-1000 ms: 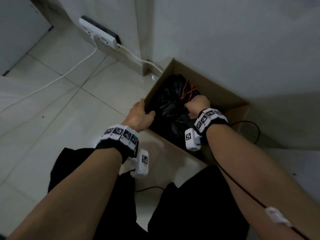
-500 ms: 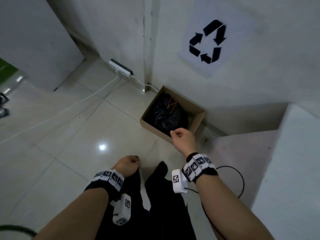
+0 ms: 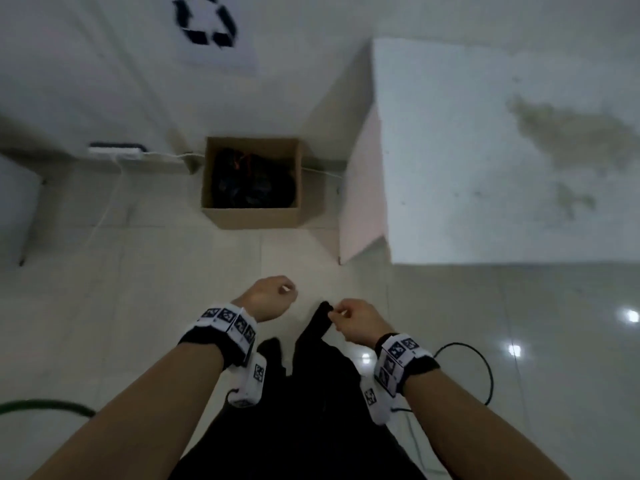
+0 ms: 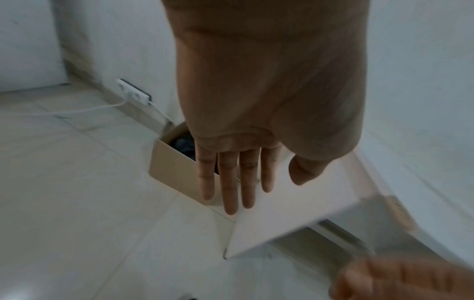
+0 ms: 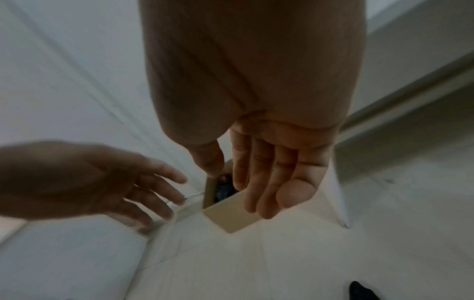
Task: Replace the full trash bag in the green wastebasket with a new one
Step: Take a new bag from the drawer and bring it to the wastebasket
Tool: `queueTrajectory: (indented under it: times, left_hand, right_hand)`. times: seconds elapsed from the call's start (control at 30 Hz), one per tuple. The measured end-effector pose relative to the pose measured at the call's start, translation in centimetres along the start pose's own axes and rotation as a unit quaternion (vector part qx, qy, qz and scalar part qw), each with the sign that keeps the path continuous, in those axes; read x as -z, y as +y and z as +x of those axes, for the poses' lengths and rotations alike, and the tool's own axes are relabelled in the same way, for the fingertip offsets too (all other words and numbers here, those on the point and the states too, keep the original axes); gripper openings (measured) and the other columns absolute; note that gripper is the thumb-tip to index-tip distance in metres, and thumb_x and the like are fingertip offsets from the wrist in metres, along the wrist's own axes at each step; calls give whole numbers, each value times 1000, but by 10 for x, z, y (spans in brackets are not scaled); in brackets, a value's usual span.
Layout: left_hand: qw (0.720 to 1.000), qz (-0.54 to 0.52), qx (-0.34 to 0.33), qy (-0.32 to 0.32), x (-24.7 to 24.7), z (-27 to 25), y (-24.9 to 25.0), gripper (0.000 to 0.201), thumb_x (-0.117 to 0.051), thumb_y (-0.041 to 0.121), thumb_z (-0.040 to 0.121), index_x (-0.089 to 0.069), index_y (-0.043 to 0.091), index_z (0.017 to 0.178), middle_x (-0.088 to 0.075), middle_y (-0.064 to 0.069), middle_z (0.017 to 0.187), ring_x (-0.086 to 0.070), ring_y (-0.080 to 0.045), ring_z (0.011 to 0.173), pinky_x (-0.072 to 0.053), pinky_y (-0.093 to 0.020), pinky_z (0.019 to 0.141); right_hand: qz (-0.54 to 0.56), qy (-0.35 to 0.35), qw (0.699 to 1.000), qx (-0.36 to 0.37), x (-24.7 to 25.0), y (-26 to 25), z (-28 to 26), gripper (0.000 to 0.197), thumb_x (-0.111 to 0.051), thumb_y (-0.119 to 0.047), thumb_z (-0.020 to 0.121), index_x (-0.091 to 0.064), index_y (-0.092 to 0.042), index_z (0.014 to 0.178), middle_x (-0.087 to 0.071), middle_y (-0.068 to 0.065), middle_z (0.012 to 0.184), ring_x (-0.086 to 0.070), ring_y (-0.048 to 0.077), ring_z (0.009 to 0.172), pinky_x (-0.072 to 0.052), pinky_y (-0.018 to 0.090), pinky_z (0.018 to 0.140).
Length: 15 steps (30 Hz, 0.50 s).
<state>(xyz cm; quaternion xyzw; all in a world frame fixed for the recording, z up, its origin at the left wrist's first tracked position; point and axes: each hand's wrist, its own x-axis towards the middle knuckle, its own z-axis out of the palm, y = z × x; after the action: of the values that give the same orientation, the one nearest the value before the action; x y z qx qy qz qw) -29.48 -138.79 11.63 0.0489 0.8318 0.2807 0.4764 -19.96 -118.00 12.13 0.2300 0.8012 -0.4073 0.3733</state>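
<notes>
A full black trash bag with red ties lies inside a brown cardboard box on the floor against the wall. Both hands hang in front of my body, well short of the box and holding nothing. My left hand is loosely curled in the head view, and its fingers show straight in the left wrist view, with the box beyond them. My right hand is relaxed, its fingers loose over the box. A thin green curved edge shows at lower left; I cannot tell what it is.
A big white block stands right of the box. A white power strip with a cord lies left of it by the wall. A recycling sign hangs above. A black cable loops on the tiled floor by my right wrist.
Both hands let go of the bag and the box edge and drew back toward my body. My head rose and backed off, so the box now sits far ahead.
</notes>
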Motion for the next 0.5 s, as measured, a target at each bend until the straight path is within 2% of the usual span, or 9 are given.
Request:
queueTrajectory:
  times: [0.07, 0.17, 0.3, 0.37, 0.5]
  left_hand:
    - [999, 26, -34, -25, -27, -1, 40, 31, -50, 41, 96, -62, 24, 119, -63, 0, 115, -62, -21, 103, -49, -31, 89]
    - [991, 91, -69, -67, -79, 7, 99, 29, -51, 41, 95, -62, 26, 117, -63, 1, 113, -63, -21, 103, -51, -33, 92]
    - [974, 169, -86, -127, -157, 26, 164, 26, -51, 41, 94, -61, 27, 114, -64, -1, 114, -64, -19, 100, -53, -34, 90]
    - [961, 215, -83, -153, -199, 38, 191, 24, -52, 42, 93, -60, 29, 112, -64, -1, 115, -64, -18, 100, -53, -37, 92]
    - [909, 365, -80, -187, -275, 59, 239, 28, -52, 41, 94, -61, 25, 115, -64, -2, 116, -62, -21, 105, -49, -31, 92]
  right_hand:
    - [37, 32, 997, -59, 7, 65, -28, 33, -57, -33, 95, -68, -2, 95, -73, 16, 93, -68, 28, 77, -58, 36, 71]
    - [137, 80, 976, -152, 14, 165, -70, 33, -57, -32, 95, -68, -1, 98, -75, 18, 91, -65, 23, 61, -54, 30, 55]
    - [249, 105, 938, -219, 27, 279, -125, 29, -56, -33, 97, -68, -7, 99, -75, 16, 91, -66, 22, 61, -53, 30, 55]
    - [301, 128, 916, -233, 43, 330, -147, 30, -56, -32, 98, -68, -5, 98, -75, 18, 93, -64, 23, 61, -51, 30, 55]
    - [387, 203, 869, -231, 89, 414, -193, 27, -56, -31, 98, -67, -6, 100, -75, 13, 90, -64, 23, 62, -50, 28, 54]
